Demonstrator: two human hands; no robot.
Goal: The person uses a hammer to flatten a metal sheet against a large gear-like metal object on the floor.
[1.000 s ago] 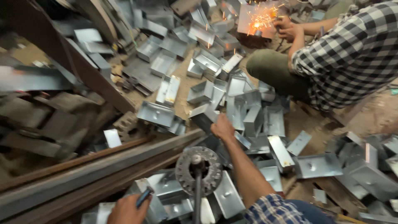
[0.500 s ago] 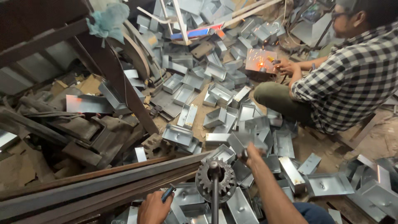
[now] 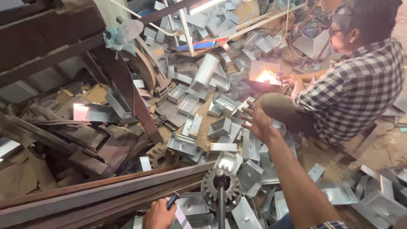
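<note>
My right hand (image 3: 255,121) is stretched out over a heap of shiny sheet-metal boxes (image 3: 220,127), fingers spread and holding nothing. At the bottom edge, my left hand (image 3: 158,215) is closed around a small dark-handled tool (image 3: 171,201), close to a long rusty steel beam (image 3: 106,193). A toothed gear wheel on an upright shaft (image 3: 221,191) stands between my two arms.
A person in a checked shirt (image 3: 356,89) sits at the right, working a bright welding spark (image 3: 267,76) on a metal piece. Rusty scrap and beams (image 3: 85,135) fill the left. Metal boxes cover the floor all around, with more at the right (image 3: 373,203).
My right hand has risen off the pile of metal boxes and now hangs in the air with spread fingers. The view has tilted upward. My left hand stays low on its tool.
</note>
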